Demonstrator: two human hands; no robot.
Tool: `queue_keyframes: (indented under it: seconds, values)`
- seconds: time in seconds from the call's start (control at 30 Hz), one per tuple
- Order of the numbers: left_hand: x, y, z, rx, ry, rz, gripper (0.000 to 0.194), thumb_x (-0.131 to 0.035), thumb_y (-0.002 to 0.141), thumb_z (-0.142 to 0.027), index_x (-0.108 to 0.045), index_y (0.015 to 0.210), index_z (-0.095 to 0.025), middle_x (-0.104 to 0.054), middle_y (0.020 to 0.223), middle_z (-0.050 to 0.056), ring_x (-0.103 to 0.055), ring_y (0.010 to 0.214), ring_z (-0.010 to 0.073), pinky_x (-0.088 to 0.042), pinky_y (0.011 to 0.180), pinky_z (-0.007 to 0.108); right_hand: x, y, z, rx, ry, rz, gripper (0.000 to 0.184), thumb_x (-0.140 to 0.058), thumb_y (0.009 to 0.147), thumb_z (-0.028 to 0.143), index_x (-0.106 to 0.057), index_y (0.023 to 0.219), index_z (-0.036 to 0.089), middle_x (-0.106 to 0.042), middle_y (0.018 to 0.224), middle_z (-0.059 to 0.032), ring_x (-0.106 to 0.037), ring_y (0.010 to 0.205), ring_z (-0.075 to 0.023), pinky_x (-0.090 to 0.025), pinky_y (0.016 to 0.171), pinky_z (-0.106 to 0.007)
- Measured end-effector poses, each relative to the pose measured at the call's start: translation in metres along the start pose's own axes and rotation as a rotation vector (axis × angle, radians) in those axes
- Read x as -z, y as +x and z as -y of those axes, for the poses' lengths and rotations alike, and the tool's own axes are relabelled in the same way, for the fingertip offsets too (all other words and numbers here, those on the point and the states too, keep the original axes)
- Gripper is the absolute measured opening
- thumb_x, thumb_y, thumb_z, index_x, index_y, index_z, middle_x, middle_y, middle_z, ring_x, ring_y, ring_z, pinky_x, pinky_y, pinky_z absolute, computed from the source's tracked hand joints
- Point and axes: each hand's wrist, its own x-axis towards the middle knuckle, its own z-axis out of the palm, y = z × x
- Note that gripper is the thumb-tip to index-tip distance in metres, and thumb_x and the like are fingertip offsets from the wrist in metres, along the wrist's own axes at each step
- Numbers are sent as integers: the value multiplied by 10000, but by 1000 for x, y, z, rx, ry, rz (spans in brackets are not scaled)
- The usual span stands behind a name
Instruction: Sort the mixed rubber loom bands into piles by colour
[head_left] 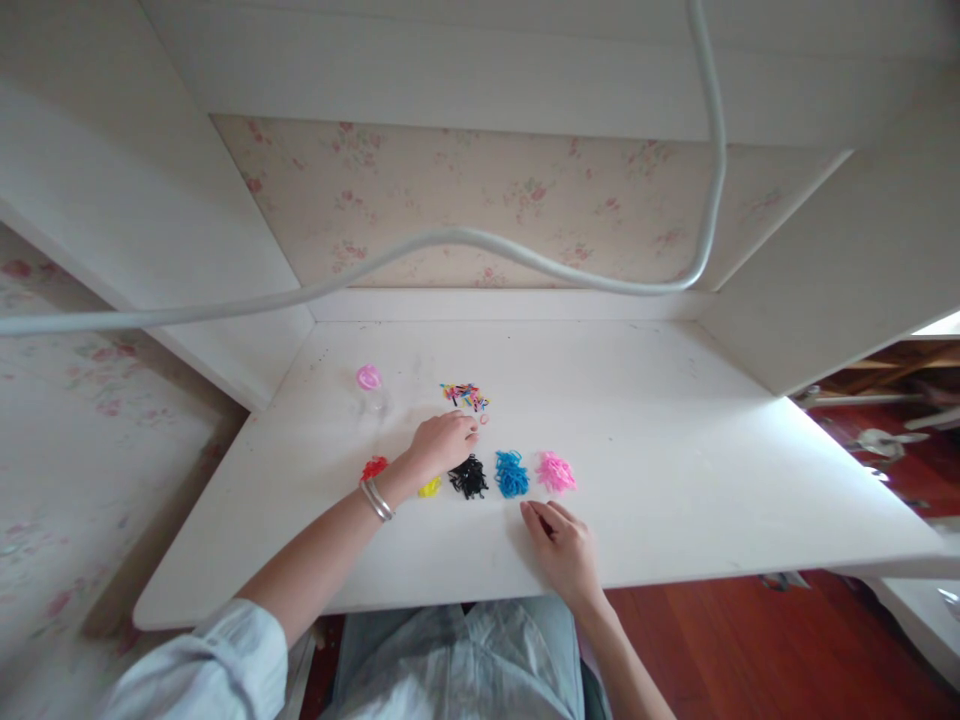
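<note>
On the white table, my left hand (444, 442) reaches in over the rows of small rubber bands, its fingers curled together. Its fingertips are beside a single pinkish rubber band (484, 420), just below a mixed-colour pile of bands (465, 396). Under and around that wrist lie red bands (374, 468) and yellow bands (430, 487), both partly hidden. Black bands (469, 478), blue bands (511, 474) and pink bands (556, 471) form separate heaps to the right. My right hand (561, 545) rests near the front edge, thumb and fingers pinched; anything inside is too small to make out.
A clear container (373, 402) with a pink lid-like top (368, 377) stands at the back left. A thick white cable (465, 237) crosses the upper view, close to the camera. White side panels (832, 240) and a floral back wall (525, 200) enclose the table.
</note>
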Motion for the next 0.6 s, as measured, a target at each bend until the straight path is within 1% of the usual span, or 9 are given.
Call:
queue_keyframes:
  seconds: [0.1, 0.23, 0.3, 0.43, 0.6]
  values:
    - [-6, 14, -5, 3, 8, -11, 283, -440, 873, -379, -619, 1082, -316, -631, 1157, 4, -605, 1000, 183, -450, 851, 295, 0, 0, 1, 11, -20, 0, 443, -357, 921, 492, -711, 827, 243, -607, 649, -14, -555, 560, -115, -370, 554, -204]
    - [-10, 25, -10, 30, 26, -9, 310, -403, 892, -386, -647, 1024, -248, -654, 1083, 58, -617, 973, 192, -459, 840, 306, -1, -1, 2, 17, -38, -13, 449, -351, 920, 493, -714, 829, 246, -612, 652, -20, -551, 557, -116, -371, 551, -205]
    - [-12, 27, -12, 37, 31, -10, 333, -369, 909, -372, -648, 1024, -232, -650, 1082, 75, -617, 977, 192, -456, 842, 307, -1, -1, 1, 19, -38, -12, 451, -347, 922, 492, -713, 836, 242, -621, 670, -27, -554, 568, -120, -377, 559, -208]
    - [-12, 25, -14, 35, 28, -21, 349, -327, 927, -350, -635, 1065, -260, -632, 1130, 57, -615, 977, 179, -451, 846, 298, 0, -1, 1, 11, -39, 1, 435, -357, 923, 488, -708, 840, 247, -620, 673, -19, -554, 568, -116, -371, 559, -204]
    - [-12, 22, -12, 76, 41, -40, 382, -312, 925, -401, -647, 1038, -253, -645, 1099, 51, -610, 965, 175, -453, 842, 291, -2, -1, 1, 16, -50, 1, 428, -359, 923, 487, -708, 846, 252, -615, 664, -14, -558, 566, -121, -362, 553, -208]
